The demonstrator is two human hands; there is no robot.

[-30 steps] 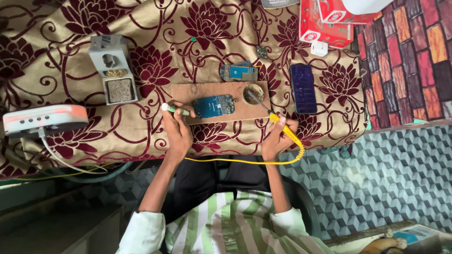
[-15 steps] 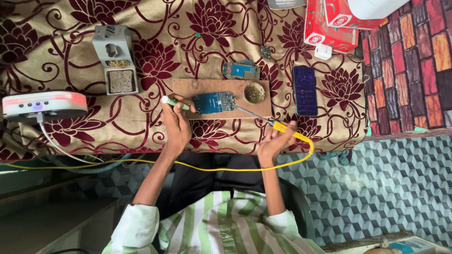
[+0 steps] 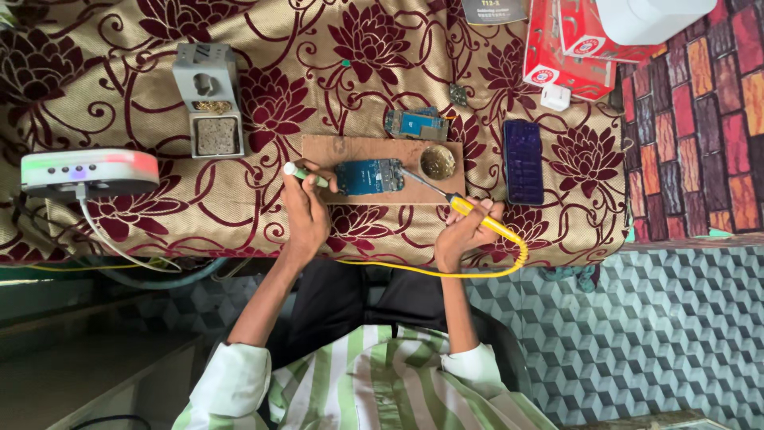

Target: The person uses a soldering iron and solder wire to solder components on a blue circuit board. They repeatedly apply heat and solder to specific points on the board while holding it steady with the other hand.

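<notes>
Shirt with green and white stripes, white cuffs (rolled near the elbows), dark trousers.

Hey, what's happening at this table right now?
A person is working on a blue circuit board lying on a wooden board. The right hand holds a yellow soldering iron, its tip at the board's edge. The left hand holds a green-handled tool at the opposite edge.

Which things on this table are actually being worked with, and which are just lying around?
In use:
left hand with a green-handled tool
right hand with the yellow soldering iron
blue circuit board
wooden board
small round tin

Lying about:
second circuit board
dark phone
red boxes
grey iron stand
white station
</notes>
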